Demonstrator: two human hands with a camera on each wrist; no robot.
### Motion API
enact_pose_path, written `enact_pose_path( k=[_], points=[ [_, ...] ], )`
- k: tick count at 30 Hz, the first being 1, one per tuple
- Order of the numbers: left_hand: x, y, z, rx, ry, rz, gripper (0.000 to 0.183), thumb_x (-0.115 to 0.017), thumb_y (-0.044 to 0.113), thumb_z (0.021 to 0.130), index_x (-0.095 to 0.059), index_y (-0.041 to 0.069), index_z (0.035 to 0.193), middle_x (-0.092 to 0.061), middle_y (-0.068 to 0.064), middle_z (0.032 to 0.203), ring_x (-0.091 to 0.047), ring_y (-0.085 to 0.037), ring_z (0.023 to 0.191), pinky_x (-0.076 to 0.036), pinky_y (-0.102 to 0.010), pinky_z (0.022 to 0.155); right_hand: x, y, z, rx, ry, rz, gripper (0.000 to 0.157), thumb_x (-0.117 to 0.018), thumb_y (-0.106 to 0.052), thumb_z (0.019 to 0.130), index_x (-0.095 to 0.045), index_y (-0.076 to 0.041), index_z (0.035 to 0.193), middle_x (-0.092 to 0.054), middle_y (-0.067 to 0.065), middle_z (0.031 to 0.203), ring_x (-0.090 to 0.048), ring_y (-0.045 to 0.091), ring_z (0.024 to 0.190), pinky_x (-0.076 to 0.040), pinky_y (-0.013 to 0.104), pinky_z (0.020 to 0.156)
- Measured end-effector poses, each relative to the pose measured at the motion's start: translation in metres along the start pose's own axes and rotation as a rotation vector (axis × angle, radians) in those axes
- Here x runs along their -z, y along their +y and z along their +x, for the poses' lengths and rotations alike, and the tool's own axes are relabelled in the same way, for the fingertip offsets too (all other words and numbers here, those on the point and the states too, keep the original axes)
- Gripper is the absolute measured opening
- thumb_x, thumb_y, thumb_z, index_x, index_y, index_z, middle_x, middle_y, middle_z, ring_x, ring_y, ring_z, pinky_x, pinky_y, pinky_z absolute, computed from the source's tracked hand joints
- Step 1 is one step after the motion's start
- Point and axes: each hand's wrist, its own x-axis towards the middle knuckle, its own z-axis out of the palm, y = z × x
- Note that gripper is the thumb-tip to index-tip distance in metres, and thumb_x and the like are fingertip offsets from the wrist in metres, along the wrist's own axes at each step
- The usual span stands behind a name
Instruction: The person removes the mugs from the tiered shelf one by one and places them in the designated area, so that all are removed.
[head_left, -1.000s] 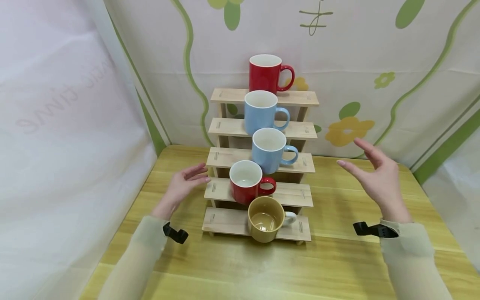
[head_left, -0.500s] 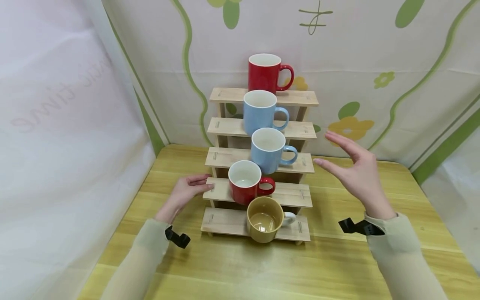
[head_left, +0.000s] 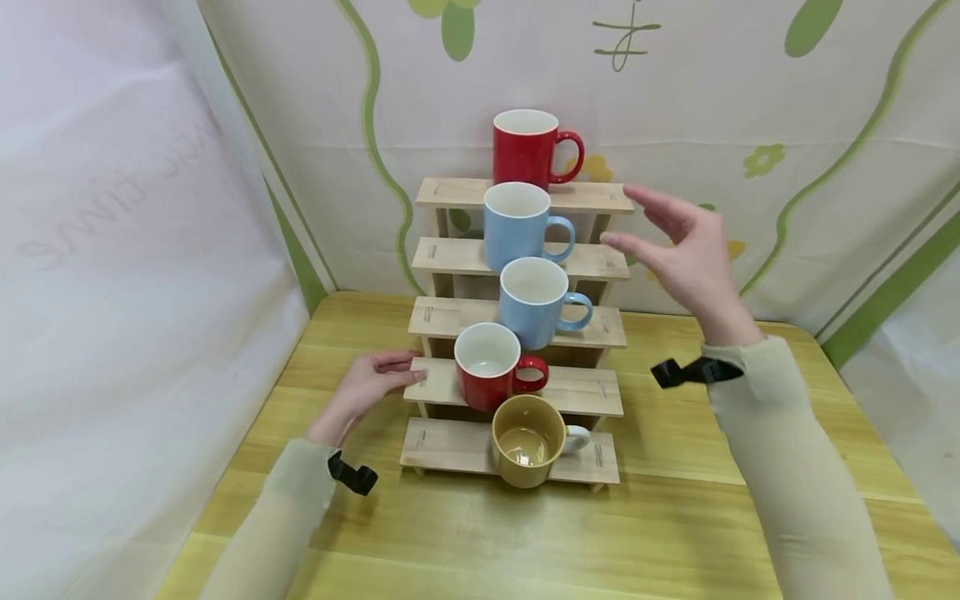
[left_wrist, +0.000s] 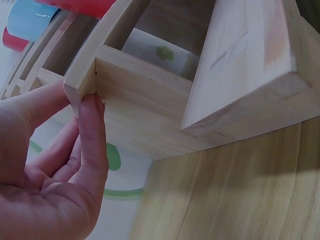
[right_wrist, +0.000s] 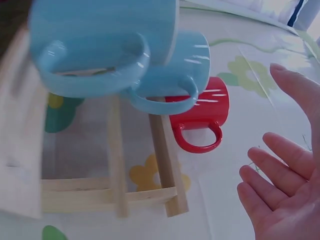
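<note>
My left hand (head_left: 366,387) pinches the left end of the second-lowest shelf of a stepped wooden rack (head_left: 450,446); in the left wrist view the thumb lies on top and fingers curl under the board (left_wrist: 82,62). My right hand (head_left: 693,254) is beside the rack's upper right, thumb and fingers spread apart, holding nothing. One mug stands on each step: a red mug (head_left: 516,158) on top, then a light blue mug (head_left: 512,237), another light blue mug (head_left: 527,318), a red mug with white inside (head_left: 487,390), and lowest a mustard mug (head_left: 517,467) with a white handle.
The rack stands on a wooden table (head_left: 480,542), near its back edge. Behind it hangs a white cloth (head_left: 315,100) printed with flowers and green vines. Another white sheet (head_left: 135,333) closes off the left side. All the mug handles point right.
My left hand has moved right and taken hold of the shelf end. My right hand has moved left and up toward the upper shelves. The mugs stay in place.
</note>
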Motion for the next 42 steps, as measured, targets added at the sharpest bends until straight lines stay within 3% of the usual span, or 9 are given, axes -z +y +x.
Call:
enact_pose_path(
  k=[4,9,15,24,33,42],
  points=[
    [0.000,-0.001,-0.001,-0.011,-0.003,-0.006,0.056,-0.081,0.017,0.090,-0.060,-0.003,0.138,-0.062,-0.020,0.134,-0.066,-0.021,0.107,-0.056,-0.027,0.087,-0.003,0.001,0.036,-0.076,-0.026,-0.018,0.062,-0.085,-0.027,0.086,-0.061,-0.016,0.143,-0.056,0.000,0.147,-0.046,0.017,0.138,-0.033,0.027,0.116],
    [0.000,-0.005,0.000,-0.011,0.008,0.000,0.054,-0.081,0.017,0.089,-0.062,-0.002,0.136,-0.062,-0.020,0.133,-0.066,-0.022,0.106,-0.056,-0.028,0.088,-0.012,0.004,0.078,-0.175,-0.072,0.013,0.067,-0.083,-0.032,0.088,-0.056,-0.017,0.148,-0.051,-0.001,0.151,-0.043,0.017,0.141,-0.031,0.023,0.115],
    [-0.001,-0.009,0.001,0.000,0.018,-0.003,0.052,-0.083,0.018,0.088,-0.065,0.001,0.134,-0.064,-0.017,0.131,-0.067,-0.022,0.106,-0.057,-0.031,0.087,-0.019,0.014,0.107,-0.267,-0.114,0.066,0.067,-0.080,-0.036,0.089,-0.055,-0.020,0.149,-0.052,0.000,0.150,-0.044,0.019,0.138,-0.035,0.031,0.115],
    [0.000,-0.009,-0.002,-0.009,0.020,-0.006,0.052,-0.081,0.016,0.089,-0.064,-0.001,0.134,-0.063,-0.019,0.132,-0.067,-0.023,0.105,-0.057,-0.031,0.087,-0.033,0.019,0.127,-0.289,-0.184,0.152,0.062,-0.080,-0.037,0.090,-0.059,-0.018,0.145,-0.060,0.002,0.141,-0.051,0.021,0.131,-0.038,0.036,0.114],
    [-0.002,-0.011,-0.001,-0.011,0.025,-0.004,0.051,-0.082,0.018,0.088,-0.065,0.000,0.133,-0.062,-0.019,0.133,-0.067,-0.024,0.104,-0.056,-0.041,0.092,-0.040,0.016,0.132,-0.301,-0.172,0.200,0.043,-0.075,-0.033,0.093,-0.071,-0.014,0.131,-0.066,0.006,0.131,-0.057,0.024,0.120,-0.046,0.033,0.107],
    [-0.002,-0.007,0.002,-0.012,0.027,0.013,0.055,-0.084,0.021,0.087,-0.064,0.001,0.134,-0.062,-0.019,0.132,-0.066,-0.026,0.106,-0.057,-0.032,0.088,-0.029,0.012,0.137,-0.315,-0.217,0.105,0.047,-0.074,-0.039,0.093,-0.071,-0.013,0.132,-0.069,0.006,0.124,-0.059,0.023,0.114,-0.044,0.034,0.108]
  ],
)
